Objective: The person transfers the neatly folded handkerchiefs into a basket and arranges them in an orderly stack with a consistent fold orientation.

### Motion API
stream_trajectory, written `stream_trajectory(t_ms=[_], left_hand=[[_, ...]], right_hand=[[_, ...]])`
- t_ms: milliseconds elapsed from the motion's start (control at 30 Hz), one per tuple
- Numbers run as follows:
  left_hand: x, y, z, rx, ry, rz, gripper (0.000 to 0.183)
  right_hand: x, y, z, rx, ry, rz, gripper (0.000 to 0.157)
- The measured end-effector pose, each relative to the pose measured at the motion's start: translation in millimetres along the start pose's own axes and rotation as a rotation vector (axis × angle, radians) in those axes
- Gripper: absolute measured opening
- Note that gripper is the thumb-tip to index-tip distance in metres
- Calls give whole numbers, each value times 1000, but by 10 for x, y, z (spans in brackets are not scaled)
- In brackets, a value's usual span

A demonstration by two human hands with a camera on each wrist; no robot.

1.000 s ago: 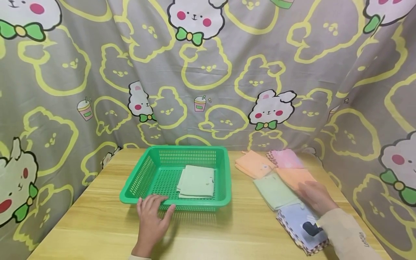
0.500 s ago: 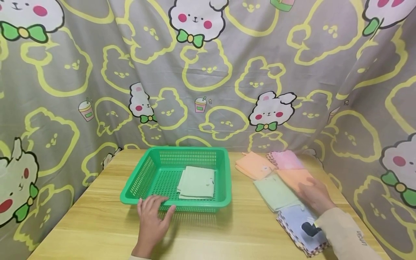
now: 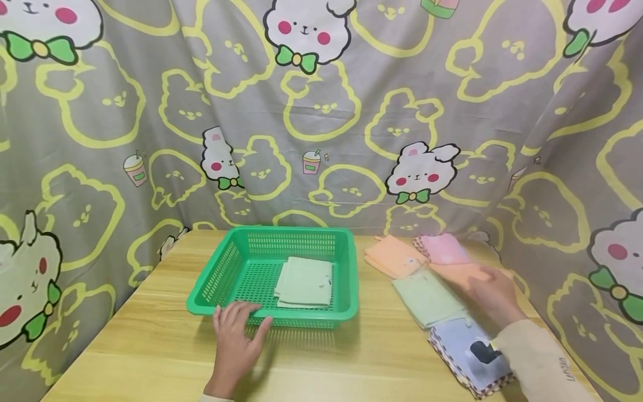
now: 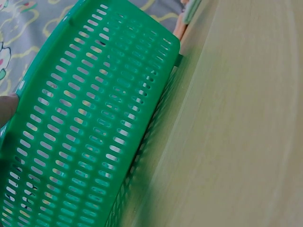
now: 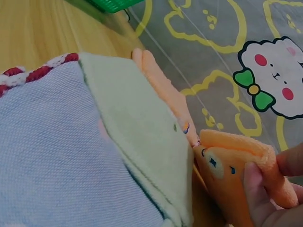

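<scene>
My left hand (image 3: 236, 346) holds the front rim of a green plastic basket (image 3: 349, 279), fingers over the rim and thumb outside. Inside the basket lies a folded pale green towel (image 3: 303, 282). On the right, my right hand (image 3: 494, 298) pinches a folded orange towel (image 5: 227, 184) between thumb and fingers; the right wrist view shows its edge raised and an embroidered animal face. Beside it are another pale green towel (image 3: 429, 298) and a blue towel (image 3: 472, 357) with a checked edge. Behind them lie a second orange towel (image 3: 394, 257) and a pink towel (image 3: 444, 248).
Everything stands on a wood-grain table (image 3: 311, 363). A grey curtain (image 3: 331, 111) with rabbit prints closes off the back and both sides. The towels on the right lie close together, some touching, and the basket stands apart to their left.
My right hand has shifted slightly right and away from me, and the orange towel's edge in it has moved along. The left hand and basket have held still.
</scene>
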State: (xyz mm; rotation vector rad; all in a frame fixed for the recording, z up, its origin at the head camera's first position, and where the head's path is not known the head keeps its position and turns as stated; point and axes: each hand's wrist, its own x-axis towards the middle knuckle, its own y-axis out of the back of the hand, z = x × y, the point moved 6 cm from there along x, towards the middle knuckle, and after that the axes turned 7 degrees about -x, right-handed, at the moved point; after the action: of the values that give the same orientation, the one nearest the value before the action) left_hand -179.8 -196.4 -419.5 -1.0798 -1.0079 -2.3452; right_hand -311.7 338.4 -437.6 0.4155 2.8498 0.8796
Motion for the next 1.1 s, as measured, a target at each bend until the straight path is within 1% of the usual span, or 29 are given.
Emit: stream_trajectory(t_ms=[267,567,700,1100], left_hand=[[9,10,17,-2,-7,12,31],[5,11,17,0,-10,17,32],[3,10,8,0,-12,19,32],[5,-4,6,8,-23,26,32]], right_hand=[[-17,59,-132,-2,22,-2,70],[27,119,-182,-14,70,9,68],[52,140,-216,-10,97,1,67],[35,141,-324,23,122,-14,67]])
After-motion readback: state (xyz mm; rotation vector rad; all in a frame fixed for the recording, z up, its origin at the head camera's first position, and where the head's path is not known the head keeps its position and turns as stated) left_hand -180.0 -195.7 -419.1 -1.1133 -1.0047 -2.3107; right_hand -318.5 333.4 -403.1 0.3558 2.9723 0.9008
